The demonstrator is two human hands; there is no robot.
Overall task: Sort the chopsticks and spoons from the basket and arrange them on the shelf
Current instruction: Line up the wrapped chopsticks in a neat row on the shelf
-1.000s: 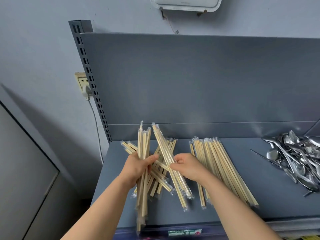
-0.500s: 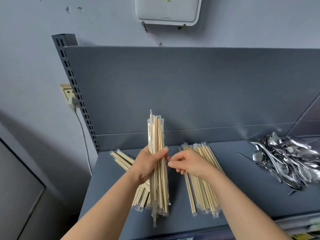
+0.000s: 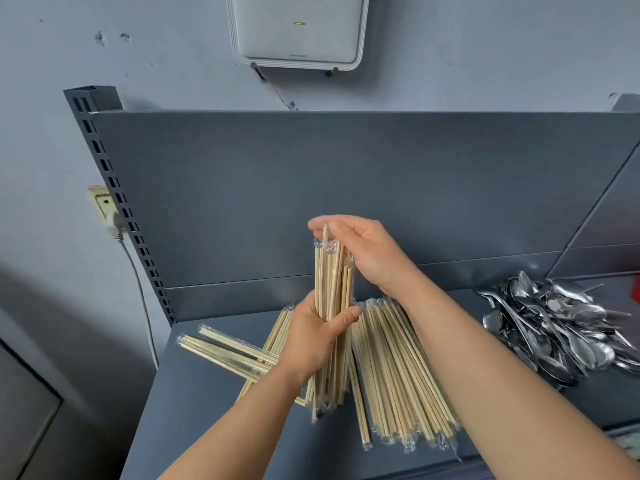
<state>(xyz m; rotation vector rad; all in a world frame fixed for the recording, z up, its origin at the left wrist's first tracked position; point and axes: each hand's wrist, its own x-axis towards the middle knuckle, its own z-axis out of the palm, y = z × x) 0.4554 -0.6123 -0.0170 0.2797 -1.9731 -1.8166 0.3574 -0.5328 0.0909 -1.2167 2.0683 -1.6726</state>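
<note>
wrapped chopsticks point(image 3: 333, 306) upright, spoons point(image 3: 568, 327) heaped right

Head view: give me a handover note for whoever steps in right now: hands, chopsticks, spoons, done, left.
Left hand grips the held chopstick bundle at mid-length, upright over the shelf.
Right hand pinches the bundle's top ends.
Neat chopstick row lies right of it; crossed chopsticks lie left; spoon heap at the shelf's right end. Basket not in view.
Done: chopsticks and spoons separated, one row laid.
Left: lay the bundle down, straighten the crossed ones, tidy the spoons.
</note>
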